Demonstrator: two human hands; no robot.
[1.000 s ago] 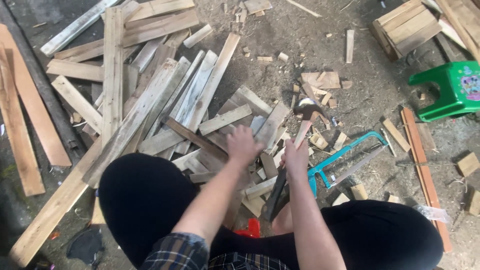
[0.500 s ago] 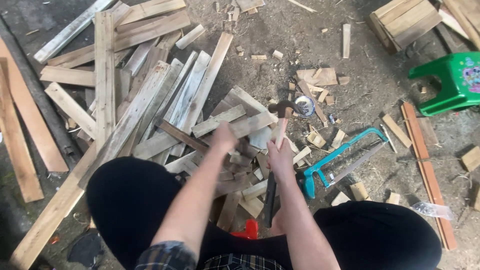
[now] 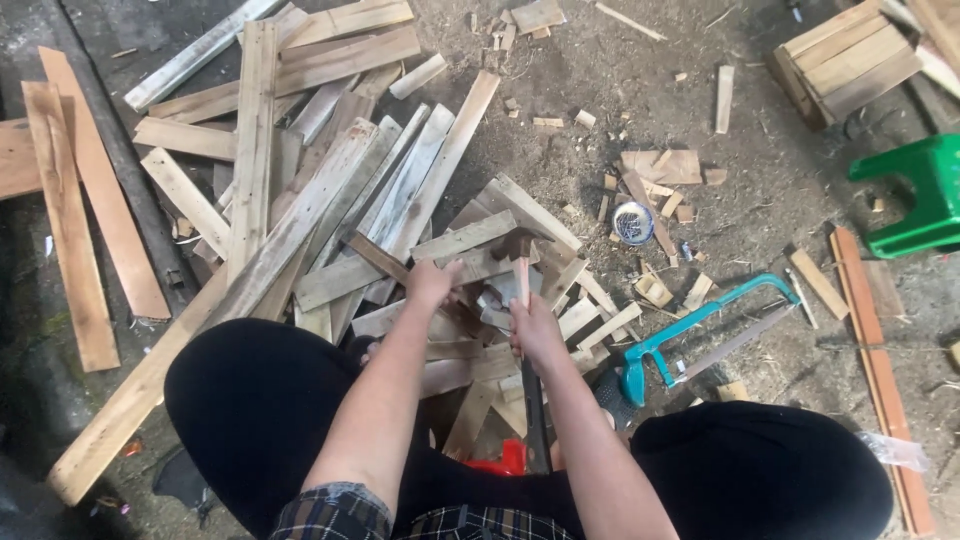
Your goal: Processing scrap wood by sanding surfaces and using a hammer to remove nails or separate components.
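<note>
Hammer (image 3: 521, 262) (one) | right hand (image 3: 535, 330) gripping | left hand (image 3: 432, 283) on plank (image 3: 378, 256)

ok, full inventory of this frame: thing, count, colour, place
planks: many, pale wood, heaped upper left to centre
offcuts: many, pale wood, strewn right of centre
hammer: one, wooden handle, dark head, centre above the heap
hacksaw: one, teal frame, ground right of centre
stool: one, green, right edge
crate: one, slatted wood, top right
round tin: one, blue-white, among the offcuts
left hand: on a wood piece in the heap
right hand: gripping the hammer handle
</note>
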